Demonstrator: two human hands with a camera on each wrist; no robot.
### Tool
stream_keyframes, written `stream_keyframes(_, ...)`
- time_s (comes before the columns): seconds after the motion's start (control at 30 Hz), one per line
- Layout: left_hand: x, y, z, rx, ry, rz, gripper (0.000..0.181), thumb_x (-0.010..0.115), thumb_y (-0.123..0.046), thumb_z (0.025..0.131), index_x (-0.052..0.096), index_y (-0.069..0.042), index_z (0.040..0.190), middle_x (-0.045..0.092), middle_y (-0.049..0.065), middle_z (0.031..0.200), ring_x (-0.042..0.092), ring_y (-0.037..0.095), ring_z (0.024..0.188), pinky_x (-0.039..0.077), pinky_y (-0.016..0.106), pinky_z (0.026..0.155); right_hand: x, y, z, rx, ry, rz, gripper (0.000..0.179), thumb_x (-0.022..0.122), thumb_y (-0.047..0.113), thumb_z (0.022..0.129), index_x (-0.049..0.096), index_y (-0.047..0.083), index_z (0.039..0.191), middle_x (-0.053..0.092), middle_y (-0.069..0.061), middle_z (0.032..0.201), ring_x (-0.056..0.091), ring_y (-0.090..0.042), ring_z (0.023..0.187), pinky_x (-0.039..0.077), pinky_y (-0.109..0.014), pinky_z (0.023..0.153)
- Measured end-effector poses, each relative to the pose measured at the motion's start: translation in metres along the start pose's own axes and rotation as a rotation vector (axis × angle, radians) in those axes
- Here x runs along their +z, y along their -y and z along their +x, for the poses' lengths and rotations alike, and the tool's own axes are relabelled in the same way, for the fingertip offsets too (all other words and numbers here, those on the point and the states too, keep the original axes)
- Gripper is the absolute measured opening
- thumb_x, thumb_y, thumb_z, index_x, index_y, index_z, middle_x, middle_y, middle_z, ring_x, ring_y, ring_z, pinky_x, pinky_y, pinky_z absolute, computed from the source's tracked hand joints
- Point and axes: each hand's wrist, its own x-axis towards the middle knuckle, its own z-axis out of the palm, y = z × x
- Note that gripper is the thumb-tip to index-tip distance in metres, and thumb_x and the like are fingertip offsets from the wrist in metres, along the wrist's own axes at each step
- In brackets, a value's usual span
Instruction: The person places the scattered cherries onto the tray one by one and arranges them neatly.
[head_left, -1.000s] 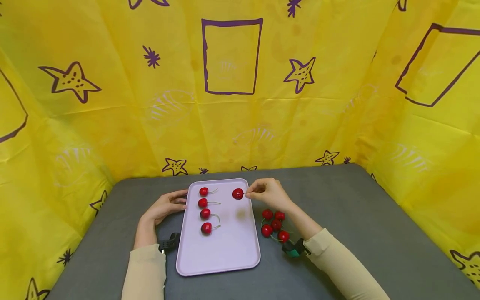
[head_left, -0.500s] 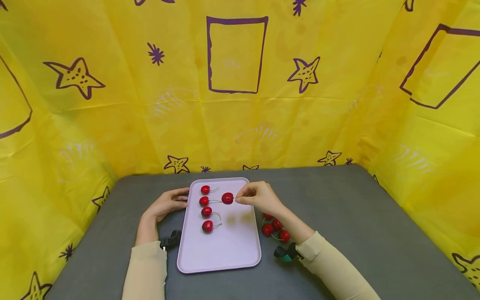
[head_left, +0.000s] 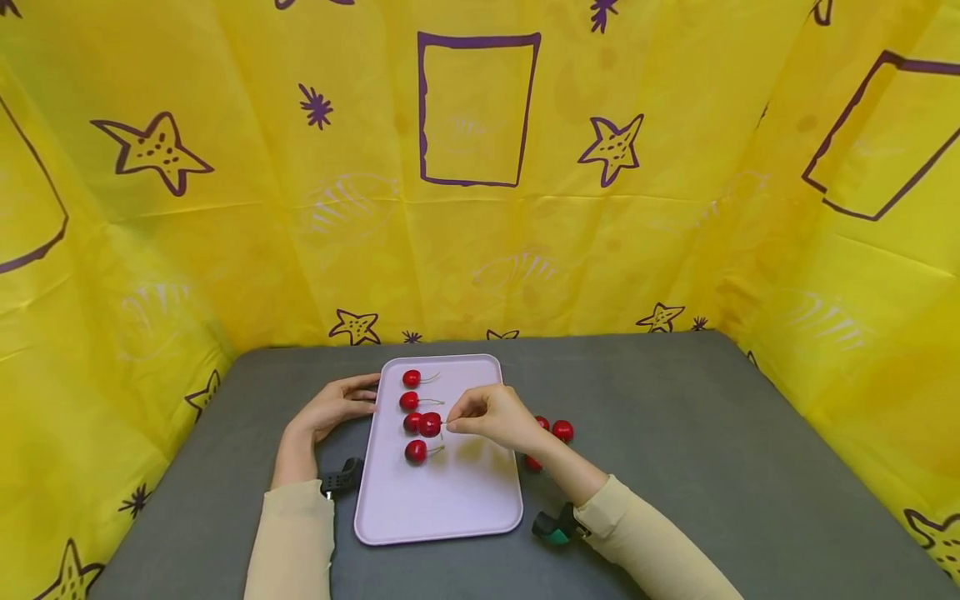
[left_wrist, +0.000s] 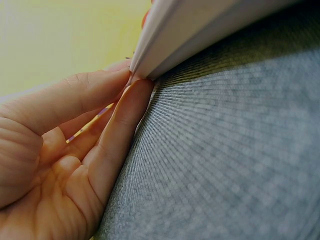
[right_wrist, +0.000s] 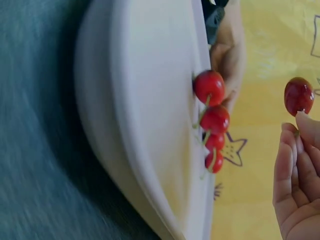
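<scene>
Over tray [head_left: 450, 510], pinched cherry [head_left: 431, 424], another cherry [head_left: 410, 423] partly hidden

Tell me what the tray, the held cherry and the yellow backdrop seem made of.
Tray: likely hard plastic, smooth and matte, with a stiff, moulded shape.
Held cherry: glossy, with bright highlights; real fruit or plastic, I can't tell.
Yellow backdrop: probably thin cloth or plastic sheeting, slightly shiny, judging by its creases.
</scene>
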Motion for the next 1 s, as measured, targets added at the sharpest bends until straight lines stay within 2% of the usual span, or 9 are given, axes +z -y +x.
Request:
stream_keyframes(0.23, 0.001, 0.0, -0.001, -0.01, -0.005, -0.004, 0.072, 0.072, -0.022, 0.09, 0.038, -0.007, 0.152, 0.05, 0.023, 0.146, 0.056, 0.024, 0.121, 0.049, 0.045, 0.109, 0.019, -0.002, 0.003, 0.005, 0.056, 0.064, 0.008, 0.08, 0.02, 0.082, 0.077, 0.013, 0.084, 0.076, -0.007, 0.082, 0.061, -0.003, 0.068, 0.05, -0.016, 0.066)
stream_keyframes(0.37, 0.001, -0.001, 0.0, -0.013, -0.005, -0.006, 0.073, 0.072, -0.022, 0.09, 0.038, -0.008, 0.152, 0.049, 0.023, 0.146, 0.056, 0.025, 0.122, 0.048, 0.045, 0.11, 0.025, -0.003, 0.004, 0.002, 0.069, 0.061, 0.006, 0.08, 0.018, 0.082, 0.077, 0.013, 0.084, 0.077, -0.007, 0.082, 0.061, -0.002, 0.068, 0.049, -0.015, 0.065)
stream_keyframes(0.8, 0.0, -0.001, -0.001, -0.001, -0.001, 0.004, 0.072, 0.072, -0.022, 0.09, 0.038, -0.007, 0.152, 0.05, 0.024, 0.145, 0.057, 0.025, 0.121, 0.049, 0.045, 0.109, 0.033, -0.004, 0.003, 0.007, 0.111, 0.064, 0.003, 0.079, 0.014, 0.082, 0.077, 0.012, 0.084, 0.077, -0.008, 0.083, 0.064, 0.0, 0.069, 0.051, -0.015, 0.067)
stream_keyframes(1.0, 0.0, -0.002, -0.001, 0.002, -0.001, 0.001, 0.072, 0.072, -0.022, 0.09, 0.038, -0.006, 0.151, 0.05, 0.024, 0.145, 0.057, 0.024, 0.12, 0.05, 0.044, 0.109, 0.036, -0.009, 0.003, 0.004, 0.145, 0.069, 0.005, 0.077, 0.006, 0.082, 0.078, 0.008, 0.086, 0.078, -0.01, 0.084, 0.064, 0.002, 0.069, 0.053, -0.014, 0.066)
